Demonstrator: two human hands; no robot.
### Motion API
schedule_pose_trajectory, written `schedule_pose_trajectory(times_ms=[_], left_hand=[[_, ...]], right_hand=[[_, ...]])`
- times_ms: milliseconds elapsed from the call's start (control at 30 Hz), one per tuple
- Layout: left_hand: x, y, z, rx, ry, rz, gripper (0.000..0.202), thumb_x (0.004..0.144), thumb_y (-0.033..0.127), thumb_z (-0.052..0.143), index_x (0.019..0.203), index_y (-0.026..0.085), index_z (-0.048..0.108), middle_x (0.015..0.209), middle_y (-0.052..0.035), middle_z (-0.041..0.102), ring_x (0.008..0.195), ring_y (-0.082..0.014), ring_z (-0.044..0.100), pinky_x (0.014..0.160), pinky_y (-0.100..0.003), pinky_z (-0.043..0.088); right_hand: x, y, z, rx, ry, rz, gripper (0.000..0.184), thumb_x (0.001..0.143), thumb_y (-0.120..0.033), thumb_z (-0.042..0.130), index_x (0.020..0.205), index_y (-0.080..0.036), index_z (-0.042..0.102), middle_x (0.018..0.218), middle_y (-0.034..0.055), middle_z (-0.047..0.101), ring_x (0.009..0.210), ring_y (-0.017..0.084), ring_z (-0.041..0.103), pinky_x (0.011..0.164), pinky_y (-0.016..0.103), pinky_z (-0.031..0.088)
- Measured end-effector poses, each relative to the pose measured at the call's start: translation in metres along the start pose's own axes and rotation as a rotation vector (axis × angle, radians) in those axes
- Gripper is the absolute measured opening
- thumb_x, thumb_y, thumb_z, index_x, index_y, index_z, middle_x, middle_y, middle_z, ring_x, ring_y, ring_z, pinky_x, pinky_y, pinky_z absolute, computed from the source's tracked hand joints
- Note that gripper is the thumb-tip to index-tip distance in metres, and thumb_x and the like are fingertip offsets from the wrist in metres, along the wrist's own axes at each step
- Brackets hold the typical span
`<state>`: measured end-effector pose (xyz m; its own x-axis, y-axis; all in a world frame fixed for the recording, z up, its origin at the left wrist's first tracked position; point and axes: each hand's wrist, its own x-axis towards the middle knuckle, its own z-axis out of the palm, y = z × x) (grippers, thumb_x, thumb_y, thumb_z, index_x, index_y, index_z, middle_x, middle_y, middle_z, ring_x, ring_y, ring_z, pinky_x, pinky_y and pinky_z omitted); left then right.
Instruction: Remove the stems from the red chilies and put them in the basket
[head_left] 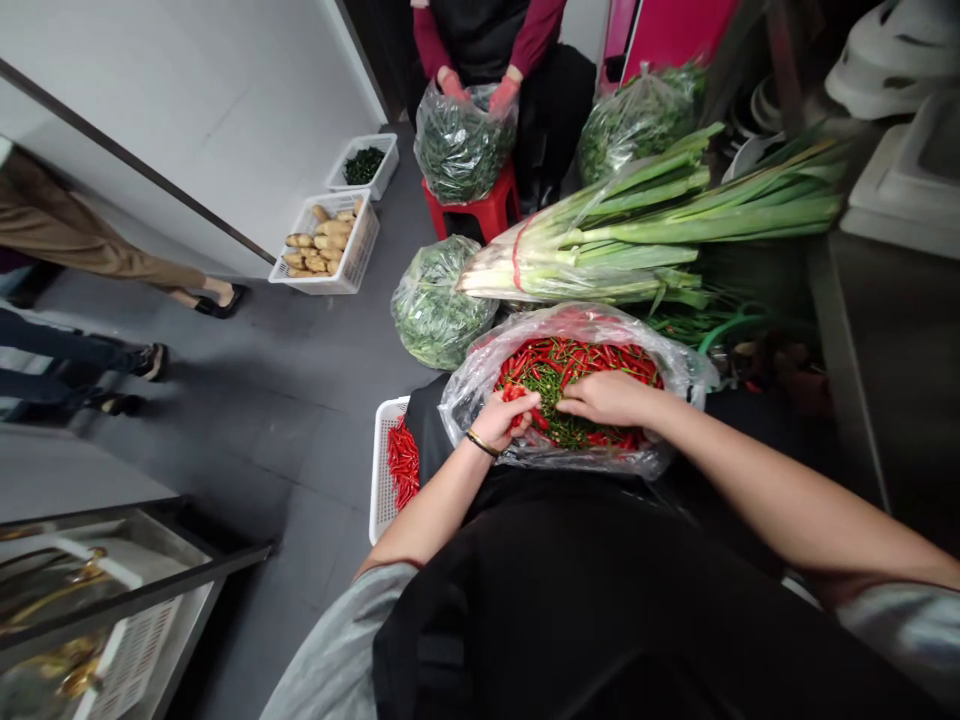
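Note:
A clear plastic bag (469, 390) sits open in my lap, full of red chili peppers (559, 352) with green stems. Loose green stems (551, 385) gather in the middle of the heap. Over the bag's left side my left hand (510, 420) is closed, thumb toward the right, with red chili peppers showing at its fingers. My right hand (607, 397) reaches in from the right, palm down, fingertips pinched together at the stems. What lies between those fingertips is hidden. By my left leg, a white basket (381, 480) holds red chili peppers without visible stems.
A bundle of large leeks (592, 235) lies beyond the bag, beside bagged greens (442, 300). Opposite, a person's hands (480, 95) work in another bag on a red stool (487, 210). A crate (360, 250) of pale roots stands left. Two people's legs (97, 230) are farther left.

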<state>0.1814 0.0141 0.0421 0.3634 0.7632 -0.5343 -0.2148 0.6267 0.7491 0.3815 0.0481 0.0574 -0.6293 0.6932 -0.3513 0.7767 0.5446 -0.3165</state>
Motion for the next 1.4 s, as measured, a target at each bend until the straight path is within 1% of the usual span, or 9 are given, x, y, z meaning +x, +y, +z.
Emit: schedule_pose_trajectory(times_ms=[200,300,400,567,733,867,967,1200,1400], left_hand=[[-0.006,0.003,-0.011,-0.253,-0.015,0.074,0.041,0.06,0.039,0.081,0.068,0.014,0.049,0.056,0.0052,0.047,0.042,-0.0025,0.04,0.035,-0.015,0.017],[-0.007,0.001,-0.01,-0.258,-0.022,0.053,0.044,0.059,0.042,0.081,0.066,0.013,0.048,0.054,0.0046,0.047,0.042,-0.0025,0.04,0.036,-0.016,0.018],[-0.002,-0.004,-0.006,-0.196,-0.007,-0.049,0.046,0.059,0.048,0.079,0.068,0.012,0.053,0.057,-0.0003,0.056,0.041,-0.0043,0.043,0.035,-0.017,0.015],[0.008,-0.016,0.014,-0.159,-0.001,-0.173,0.047,0.051,0.046,0.084,0.064,0.011,0.054,0.049,0.0017,0.052,0.038,-0.005,0.042,0.037,-0.019,0.017],[-0.001,-0.017,0.017,-0.086,0.094,0.022,0.045,0.047,0.042,0.085,0.062,0.011,0.055,0.052,0.0039,0.052,0.046,-0.0051,0.043,0.048,-0.022,0.031],[-0.01,-0.009,0.012,0.346,-0.041,0.073,0.043,0.049,0.043,0.082,0.059,0.011,0.055,0.051,0.006,0.047,0.048,-0.0039,0.038,0.05,-0.022,0.027],[-0.013,-0.006,0.012,0.488,-0.169,0.063,0.047,0.047,0.045,0.082,0.053,0.012,0.049,0.051,0.0072,0.043,0.05,-0.0036,0.035,0.051,-0.022,0.026],[-0.025,-0.021,0.014,0.423,-0.285,-0.09,0.046,0.05,0.05,0.08,0.063,0.012,0.058,0.053,0.0044,0.05,0.048,-0.0061,0.041,0.05,-0.023,0.031],[-0.03,-0.016,0.024,0.546,-0.335,-0.057,0.042,0.054,0.049,0.078,0.065,0.013,0.06,0.052,0.0047,0.05,0.047,-0.0063,0.04,0.048,-0.023,0.03]], right_hand=[[0.059,0.018,0.006,-0.026,0.208,0.232,0.036,0.094,-0.038,0.042,0.107,-0.009,0.06,0.105,0.0221,0.066,0.085,0.025,0.064,0.065,0.031,0.041],[0.042,0.015,0.018,0.002,0.218,0.174,0.023,0.092,-0.032,0.047,0.099,-0.016,0.061,0.1,0.013,0.068,0.08,0.021,0.063,0.064,0.029,0.042],[0.006,0.008,0.026,0.125,0.427,0.094,0.018,0.09,-0.033,0.051,0.098,-0.018,0.059,0.089,0.0064,0.067,0.075,0.017,0.062,0.067,0.027,0.044],[-0.032,-0.024,0.034,0.118,0.678,-0.18,0.02,0.093,-0.027,0.046,0.097,-0.019,0.064,0.094,0.0085,0.068,0.082,0.017,0.063,0.072,0.028,0.047],[-0.038,-0.033,0.03,0.397,0.526,-0.206,0.025,0.094,-0.035,0.044,0.089,-0.02,0.064,0.089,0.0063,0.069,0.081,0.016,0.062,0.074,0.028,0.047],[-0.031,-0.018,0.022,0.699,0.208,0.07,0.042,0.092,-0.05,0.04,0.064,-0.02,0.049,0.054,-0.003,0.05,0.053,0.011,0.047,0.052,0.024,0.037],[-0.025,-0.017,0.024,0.749,0.018,-0.017,0.042,0.086,-0.053,0.046,0.062,-0.019,0.047,0.057,-0.0041,0.046,0.055,0.01,0.042,0.051,0.023,0.031],[-0.043,-0.022,0.023,0.73,0.234,-0.055,0.042,0.091,-0.045,0.04,0.059,-0.019,0.049,0.059,-0.002,0.048,0.057,0.011,0.044,0.059,0.025,0.033],[-0.043,-0.022,0.023,0.823,0.047,-0.043,0.048,0.089,-0.056,0.04,0.059,-0.019,0.046,0.057,-0.0031,0.045,0.056,0.011,0.041,0.054,0.024,0.031]])
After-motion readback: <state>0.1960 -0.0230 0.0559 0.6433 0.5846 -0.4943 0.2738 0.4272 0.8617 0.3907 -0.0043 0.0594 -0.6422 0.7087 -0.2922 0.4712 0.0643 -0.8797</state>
